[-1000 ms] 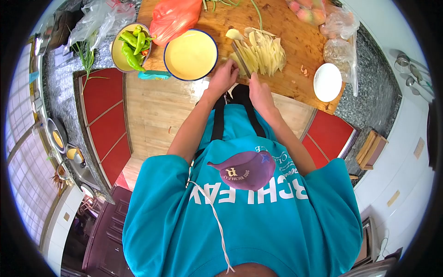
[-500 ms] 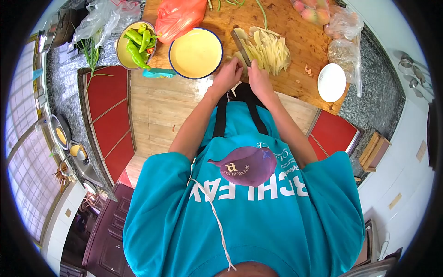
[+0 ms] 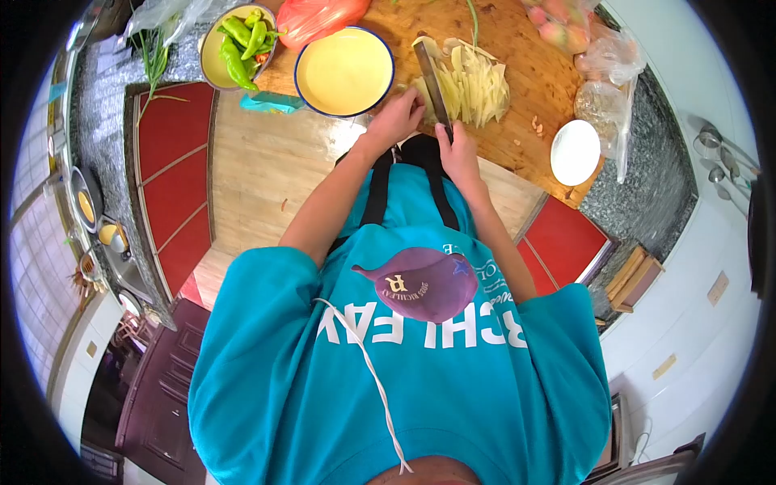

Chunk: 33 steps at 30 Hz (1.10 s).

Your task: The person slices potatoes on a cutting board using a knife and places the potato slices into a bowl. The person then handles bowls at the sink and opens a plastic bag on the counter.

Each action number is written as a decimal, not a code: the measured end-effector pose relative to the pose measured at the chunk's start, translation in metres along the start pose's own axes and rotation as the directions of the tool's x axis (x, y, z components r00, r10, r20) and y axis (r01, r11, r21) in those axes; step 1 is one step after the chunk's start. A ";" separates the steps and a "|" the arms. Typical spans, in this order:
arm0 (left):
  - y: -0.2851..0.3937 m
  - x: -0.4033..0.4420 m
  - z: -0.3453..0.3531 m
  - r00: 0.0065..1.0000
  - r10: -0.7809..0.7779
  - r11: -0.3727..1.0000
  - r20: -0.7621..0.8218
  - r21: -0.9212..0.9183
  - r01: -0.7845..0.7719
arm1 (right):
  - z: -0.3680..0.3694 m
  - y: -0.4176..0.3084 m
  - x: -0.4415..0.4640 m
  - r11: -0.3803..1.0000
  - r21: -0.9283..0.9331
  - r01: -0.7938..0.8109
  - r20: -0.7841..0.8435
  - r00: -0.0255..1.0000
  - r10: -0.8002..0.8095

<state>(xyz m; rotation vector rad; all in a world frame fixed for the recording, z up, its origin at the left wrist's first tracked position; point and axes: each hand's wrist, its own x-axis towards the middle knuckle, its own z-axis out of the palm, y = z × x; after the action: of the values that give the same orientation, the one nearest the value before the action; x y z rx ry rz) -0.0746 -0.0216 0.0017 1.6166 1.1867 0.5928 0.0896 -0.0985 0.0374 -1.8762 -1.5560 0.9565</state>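
Observation:
My right hand [image 3: 459,150] is wrapped round the dark handle of a knife [image 3: 432,79], whose blade points away from me along the left side of a pile of pale cut strips [image 3: 478,87]. To the left of the blade, my left hand [image 3: 396,117] rests at the board's near edge with its fingers curled; what lies under the fingertips is too small to tell. The strips are spread on a wooden board [image 3: 537,73]. A yellow bowl with a blue rim [image 3: 344,71] stands left of the strips, beyond my left hand.
Green peppers [image 3: 236,56] fill a bowl at the left, beside a red plastic bag [image 3: 319,18]. A white oval dish [image 3: 575,153] stands at the board's right edge, near clear bags [image 3: 602,101] of food. Small brown scraps [image 3: 537,126] lie on the board.
The view has shifted slightly. My right hand has drawn back toward my body with the knife, leaving a wider gap from my left hand. More of the dark handle shows.

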 end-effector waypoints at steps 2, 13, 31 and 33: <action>0.003 0.000 -0.002 1.000 -0.013 1.000 0.009 -0.010 0.013 | -0.005 -0.006 -0.001 0.998 -0.056 -0.038 0.018 0.999 0.039; 0.008 -0.001 -0.005 0.998 -0.062 0.998 0.034 0.014 0.062 | -0.015 -0.020 -0.011 0.995 -0.096 -0.012 0.024 1.000 0.014; 0.002 0.000 -0.003 0.999 -0.014 0.998 0.032 0.055 0.012 | -0.025 -0.046 -0.003 0.978 -0.208 -0.014 0.054 0.998 0.026; 0.003 0.000 -0.002 1.000 -0.008 0.999 0.026 0.047 0.007 | -0.025 -0.034 -0.003 0.968 -0.250 0.036 0.081 0.997 -0.016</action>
<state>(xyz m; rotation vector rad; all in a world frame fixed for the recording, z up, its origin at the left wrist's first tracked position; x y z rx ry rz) -0.0750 -0.0210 0.0050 1.6535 1.1950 0.5413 0.0875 -0.0933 0.0795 -2.0026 -1.8170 0.8645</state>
